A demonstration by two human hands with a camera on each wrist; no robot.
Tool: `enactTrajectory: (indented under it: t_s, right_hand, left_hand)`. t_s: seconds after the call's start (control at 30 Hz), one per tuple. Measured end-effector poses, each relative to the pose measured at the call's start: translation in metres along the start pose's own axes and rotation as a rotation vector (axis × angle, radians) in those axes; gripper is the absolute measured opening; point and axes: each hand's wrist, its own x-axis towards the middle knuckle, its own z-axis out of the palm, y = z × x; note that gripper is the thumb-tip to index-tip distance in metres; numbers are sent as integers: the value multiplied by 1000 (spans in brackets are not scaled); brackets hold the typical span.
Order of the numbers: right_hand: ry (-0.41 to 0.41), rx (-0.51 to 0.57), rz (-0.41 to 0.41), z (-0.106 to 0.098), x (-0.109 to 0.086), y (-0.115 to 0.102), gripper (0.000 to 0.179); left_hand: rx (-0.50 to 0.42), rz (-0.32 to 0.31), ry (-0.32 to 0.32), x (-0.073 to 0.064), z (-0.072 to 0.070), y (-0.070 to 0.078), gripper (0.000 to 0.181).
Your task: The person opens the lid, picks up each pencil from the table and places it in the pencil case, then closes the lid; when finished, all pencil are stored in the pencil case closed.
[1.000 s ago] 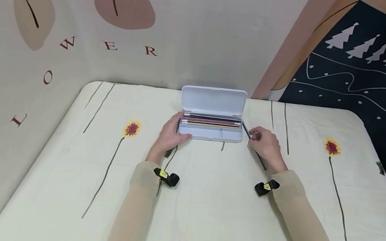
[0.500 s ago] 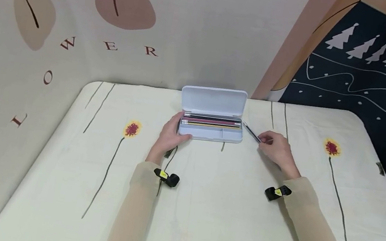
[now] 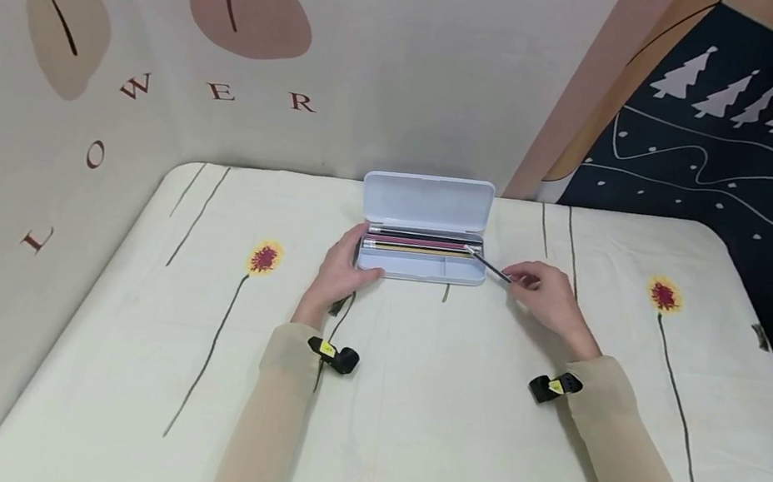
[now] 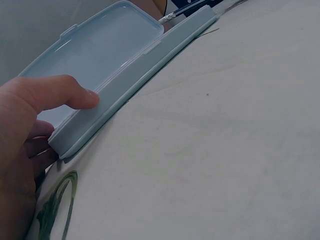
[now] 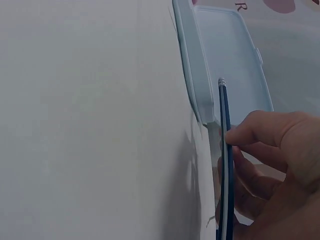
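Note:
A pale blue pencil case (image 3: pixel 429 190) stands with its lid up at the back of the table. Several pencils (image 3: pixel 424 243), among them dark, pink and yellow ones, lie in its rear compartment. My left hand (image 3: pixel 341 272) grips the case's left end, thumb over the front wall (image 4: pixel 107 107) and fingers behind the end. A dark pencil with pale stripes (image 5: pixel 225 165) is pinched between thumb and fingers of my right hand (image 3: pixel 547 293), just right of the case. Its silvery eraser end points left, over the case's right part in the head view.
A cream cloth with printed flowers covers the table (image 3: pixel 420 415). Right behind the case rises a pale wall hanging (image 3: pixel 443 73), and a dark one with white trees (image 3: pixel 740 162) hangs at the right. Small front compartments (image 3: pixel 398 261) in the case show no pencils.
My right hand first slid right along the pencil to its other end. Then the pencil's eraser end swung left over the case. My left hand stays on the case.

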Motion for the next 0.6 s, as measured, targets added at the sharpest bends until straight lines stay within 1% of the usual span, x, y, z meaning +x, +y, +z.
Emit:
enactTrajectory:
  t_s: [0.2,0.33,0.6]
  right_hand:
    - [3,-5,-72,9,11,-7,23]
    - [-13,-5,-98,18,19,-15,24]
    - [-45,-3,-176,33,34,-28,20]
  left_hand:
    - [5,2,0,0,0,-1,84]
    - [14,-3,-1,0,0,-1,85]
    - [27,-7,-5,0,-1,-1,85]
